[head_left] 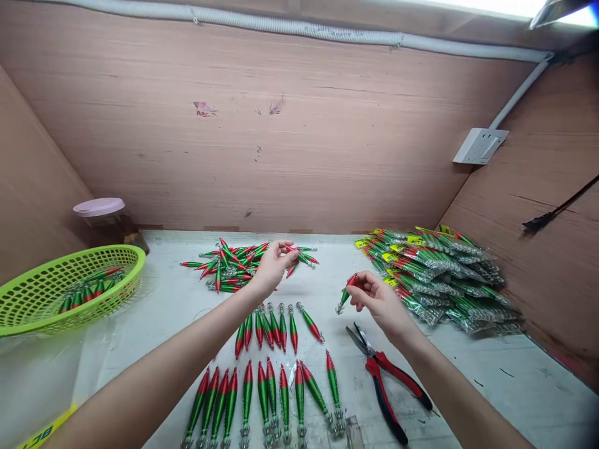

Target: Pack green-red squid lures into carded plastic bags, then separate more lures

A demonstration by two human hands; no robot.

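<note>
— Green-and-red squid jigs are seen all over the white tabletop (505,374). What is held in each hand?

— One jig (345,293) is pinched between thumb and fingertips of the right hand (379,300), hooks hanging down and to the left, above the table. The left hand (271,265) is stretched out to the loose pile of jigs (234,265) at the back of the table, and the tip of another jig (297,251) is gripped between its fingertips, just over the pile's right edge.

— And what is laid out nearer?

— Two rows of jigs are set side by side, hooks toward the near edge: a short back row (276,327) and a longer front row (266,399). Red-handled pliers (386,380) are lying just right of the rows, under the right wrist, jaws closed and pointing away.

— What else is shown?

— A stack of bagged jigs (444,274) is heaped at the right, against the wooden wall. A green basket (28,315) with a few jigs inside is placed at the left, with a pink-lidded jar (100,215) behind it. A white socket (480,145) is mounted on the back panel.
</note>
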